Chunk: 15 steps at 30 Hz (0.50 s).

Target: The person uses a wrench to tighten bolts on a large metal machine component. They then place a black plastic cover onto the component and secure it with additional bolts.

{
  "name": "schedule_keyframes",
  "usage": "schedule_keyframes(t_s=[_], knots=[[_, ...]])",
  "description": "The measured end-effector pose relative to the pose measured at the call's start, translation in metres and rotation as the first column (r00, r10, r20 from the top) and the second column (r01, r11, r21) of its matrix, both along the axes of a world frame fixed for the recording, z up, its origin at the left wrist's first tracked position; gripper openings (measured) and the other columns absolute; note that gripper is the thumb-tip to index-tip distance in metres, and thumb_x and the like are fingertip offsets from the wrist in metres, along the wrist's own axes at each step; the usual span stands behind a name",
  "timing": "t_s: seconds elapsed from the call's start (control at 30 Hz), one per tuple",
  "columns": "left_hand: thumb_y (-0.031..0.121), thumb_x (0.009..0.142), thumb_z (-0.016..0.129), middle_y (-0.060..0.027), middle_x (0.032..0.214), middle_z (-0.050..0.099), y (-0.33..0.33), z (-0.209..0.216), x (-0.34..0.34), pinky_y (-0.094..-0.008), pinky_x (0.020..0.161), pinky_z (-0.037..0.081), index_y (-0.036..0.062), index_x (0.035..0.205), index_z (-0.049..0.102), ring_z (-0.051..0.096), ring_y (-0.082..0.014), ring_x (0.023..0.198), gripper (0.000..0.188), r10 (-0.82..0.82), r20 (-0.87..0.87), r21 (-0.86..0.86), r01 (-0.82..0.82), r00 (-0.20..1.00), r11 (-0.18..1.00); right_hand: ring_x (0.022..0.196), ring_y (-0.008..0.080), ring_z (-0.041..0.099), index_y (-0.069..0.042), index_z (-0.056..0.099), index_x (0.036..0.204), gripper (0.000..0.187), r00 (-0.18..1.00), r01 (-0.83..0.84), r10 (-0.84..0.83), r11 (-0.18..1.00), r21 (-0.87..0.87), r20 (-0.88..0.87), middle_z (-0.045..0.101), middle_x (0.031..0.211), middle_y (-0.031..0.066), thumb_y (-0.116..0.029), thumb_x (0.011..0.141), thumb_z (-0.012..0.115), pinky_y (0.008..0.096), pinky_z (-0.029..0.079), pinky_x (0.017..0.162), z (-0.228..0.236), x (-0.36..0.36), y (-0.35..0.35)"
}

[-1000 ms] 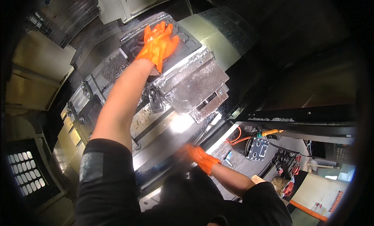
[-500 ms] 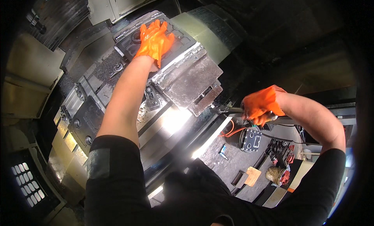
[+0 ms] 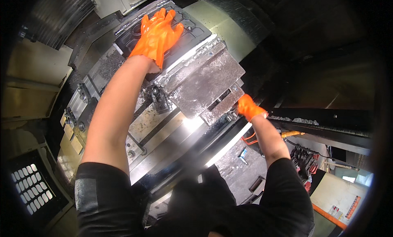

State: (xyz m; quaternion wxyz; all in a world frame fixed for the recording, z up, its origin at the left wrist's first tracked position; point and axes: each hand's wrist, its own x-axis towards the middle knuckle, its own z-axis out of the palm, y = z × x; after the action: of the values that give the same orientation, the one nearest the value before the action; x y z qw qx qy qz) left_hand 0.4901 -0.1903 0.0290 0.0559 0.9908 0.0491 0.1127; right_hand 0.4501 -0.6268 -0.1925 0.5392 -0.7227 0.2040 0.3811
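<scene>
My left hand, in an orange rubber glove, lies with fingers spread on a dark plate with a machined outline. The plate sits on a rough, rust-grey metal block, its edge lined with silvery metal chips. My right hand, also in an orange glove, is at the block's lower right corner, beside a slotted lug. Its fingers are mostly hidden behind the block, so what they grip does not show. Close to it a metal bolt end sticks out. A dark clamp stands against the block's near side.
Around the block spreads a round machine table with slots and more clamps. Dark machine walls enclose the far side. At lower right, a blue-and-white object lies on a grey surface, near several dark tool parts and a white-and-orange cabinet.
My right hand has moved left, up to the block's corner; the metal bar seen in it earlier no longer shows. My left hand stays spread on the plate. The whole view has shifted slightly.
</scene>
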Motion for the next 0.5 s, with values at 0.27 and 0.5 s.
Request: schedule_keyframes(t_s=[0.27, 0.5], knots=[[0.055, 0.103, 0.044, -0.0207, 0.161, 0.042, 0.006, 0.005, -0.002, -0.0556, 0.127, 0.013, 0.0096, 0.155, 0.044, 0.027, -0.0314, 0.157, 0.069, -0.053, -0.020, -0.020, 0.052, 0.998, 0.998, 0.111, 0.0190, 0.063, -0.004, 0.057, 0.135, 0.036, 0.995, -0.093, 0.097, 0.991, 0.097, -0.036, 0.064, 0.124, 0.0071, -0.023, 0.104, 0.059, 0.0383, 0.052, 0.098, 0.044, -0.163, 0.080], [0.030, 0.091, 0.059, -0.0184, 0.163, 0.039, 0.006, 0.010, -0.008, -0.0552, 0.126, 0.020, 0.0122, 0.153, 0.047, 0.031, -0.0350, 0.154, 0.065, -0.118, -0.061, 0.101, 0.124, 0.991, 0.987, 0.077, 0.0183, 0.061, 0.006, 0.060, 0.132, 0.038, 0.990, 0.135, -0.139, 0.802, 0.582, -0.038, 0.058, 0.081, 0.0028, -0.022, 0.106, 0.054, 0.0429, 0.059, 0.092, 0.097, -0.250, 0.148]])
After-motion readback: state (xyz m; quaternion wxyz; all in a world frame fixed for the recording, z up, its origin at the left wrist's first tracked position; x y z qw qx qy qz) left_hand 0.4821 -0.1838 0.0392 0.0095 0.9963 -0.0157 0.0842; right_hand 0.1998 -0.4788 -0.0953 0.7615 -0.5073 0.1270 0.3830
